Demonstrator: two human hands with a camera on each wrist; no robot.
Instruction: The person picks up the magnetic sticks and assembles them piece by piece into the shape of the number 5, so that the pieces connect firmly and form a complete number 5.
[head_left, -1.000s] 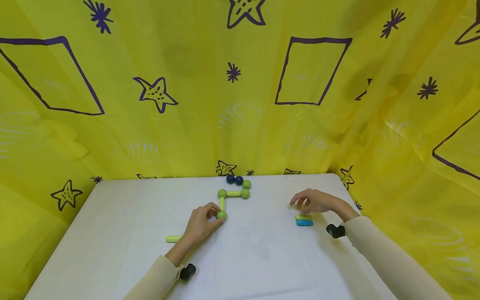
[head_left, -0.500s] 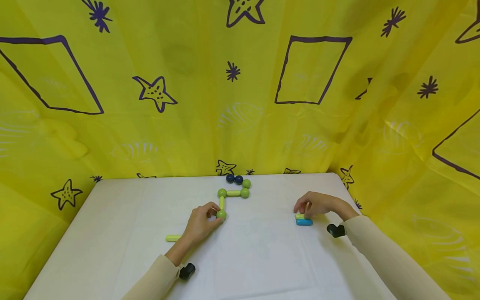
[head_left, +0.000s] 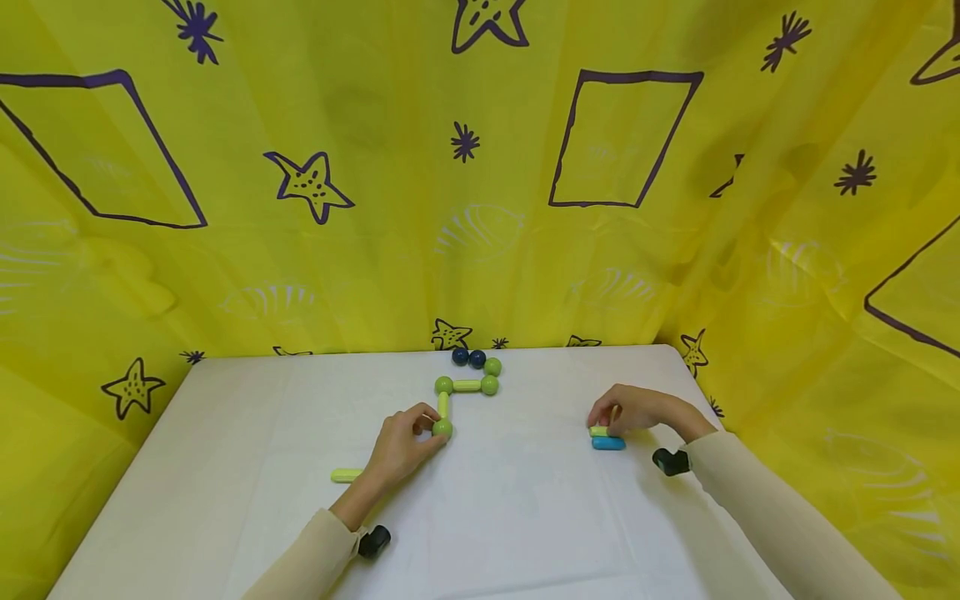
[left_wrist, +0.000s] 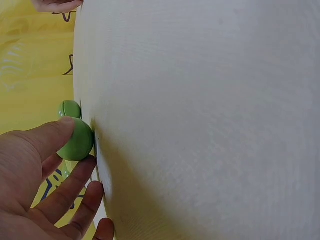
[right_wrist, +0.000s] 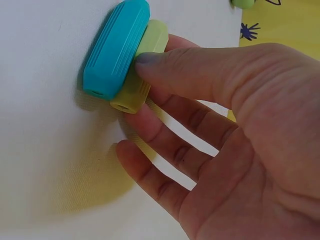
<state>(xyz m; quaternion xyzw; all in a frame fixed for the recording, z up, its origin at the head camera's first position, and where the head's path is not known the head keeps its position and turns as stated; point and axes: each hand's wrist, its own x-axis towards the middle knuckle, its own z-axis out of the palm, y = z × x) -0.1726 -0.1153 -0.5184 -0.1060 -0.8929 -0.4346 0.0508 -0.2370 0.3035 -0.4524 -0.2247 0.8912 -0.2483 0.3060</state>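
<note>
My left hand [head_left: 397,450] pinches a green ball [head_left: 442,428] between thumb and fingers, also seen in the left wrist view as a larger green ball [left_wrist: 77,142]. From that ball a yellow-green rod [head_left: 444,406] runs back to a second green ball [head_left: 444,385]. Another yellow-green rod [head_left: 467,386] goes right from there to a third green ball [head_left: 490,385]. On the right, my right hand [head_left: 633,408] has thumb and fingers on a yellow-green rod [right_wrist: 132,92], which lies side by side against a blue rod [right_wrist: 116,50] on the white cloth.
Two dark blue balls [head_left: 468,358] and a green ball [head_left: 492,367] sit near the table's back edge. A loose yellow-green rod [head_left: 346,476] lies left of my left wrist, partly hidden by it. A yellow patterned curtain [head_left: 375,275] rises behind the white table [head_left: 525,517].
My right hand has come down and slightly right onto the yellow-green rod beside the blue one, taking it between thumb and fingers. My left hand has stayed on its green ball.
</note>
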